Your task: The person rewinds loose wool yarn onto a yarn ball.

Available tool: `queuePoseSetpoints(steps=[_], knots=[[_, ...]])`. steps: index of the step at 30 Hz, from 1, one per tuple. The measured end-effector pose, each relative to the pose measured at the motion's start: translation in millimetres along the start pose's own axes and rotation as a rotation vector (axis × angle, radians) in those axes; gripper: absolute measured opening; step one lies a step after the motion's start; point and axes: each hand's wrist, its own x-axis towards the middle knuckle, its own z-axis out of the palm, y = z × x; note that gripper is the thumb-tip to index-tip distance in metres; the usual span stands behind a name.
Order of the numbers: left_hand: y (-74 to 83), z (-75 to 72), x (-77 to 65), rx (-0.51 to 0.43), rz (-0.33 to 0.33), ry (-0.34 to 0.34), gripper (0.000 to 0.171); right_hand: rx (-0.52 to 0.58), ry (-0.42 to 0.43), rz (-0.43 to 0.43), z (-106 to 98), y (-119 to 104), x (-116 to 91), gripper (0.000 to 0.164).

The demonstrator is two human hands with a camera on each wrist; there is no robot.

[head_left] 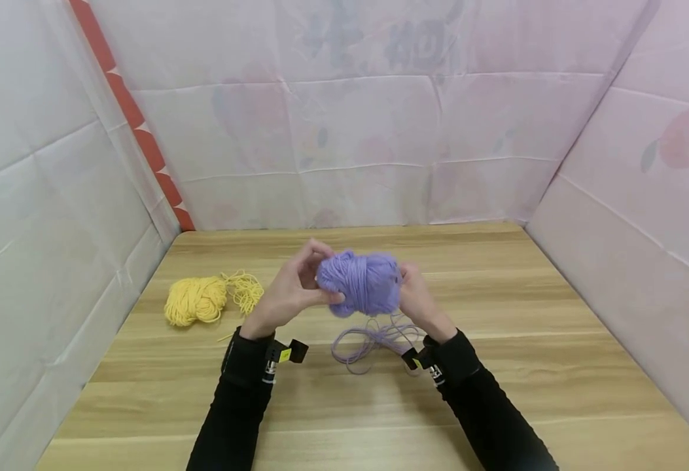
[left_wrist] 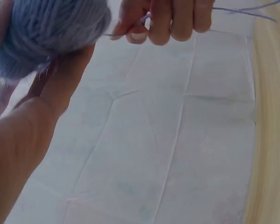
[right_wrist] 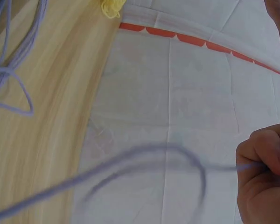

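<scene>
A ball of purple yarn is held above the table, its middle wrapped crosswise with strands. My left hand grips it from the left, thumb in front and fingers behind. At its right side my right hand has curled fingers; in the left wrist view that right hand pinches a purple strand running from the ball. The right wrist view shows the strand entering the curled right hand, with a blurred loop trailing from it. Beneath the hands, loose purple yarn lies coiled on the table.
On the left of the wooden table lies a yellow yarn ball with a loose yellow tangle beside it. Pale printed sheets enclose the back and both sides.
</scene>
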Motion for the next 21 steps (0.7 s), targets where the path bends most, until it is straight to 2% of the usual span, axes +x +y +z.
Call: queuePoseSetpoints(steps=[2,5,8,13,16,21], knots=[[0.1,-0.4,0.1,-0.043,0.0,0.068,0.049,0.03,-0.017,-0.008,3,2,0,0.033],[-0.8,-1.2,1.0,-0.099,0.013,0.178,0.048,0.07,-0.057,0.022,6,4,0,0.022],[-2.7,-2.2,3.1,-0.138,0.041,0.279,0.047,0.042,-0.085,0.034,7,4,0,0.019],[-6.4,-3.9,6.4,-0.129,0.086,0.431,0.045,-0.013,-0.111,0.029,7,1,-1,0.021],[-8.6,-4.7,7.6,-0.106,0.1,0.496,0.045,-0.01,-0.122,0.024,5,-1,-2,0.019],[-11.6,-4.5,8.4,-0.027,0.11,0.53,0.046,0.002,-0.147,-0.014,-2,-7,-5,0.016]])
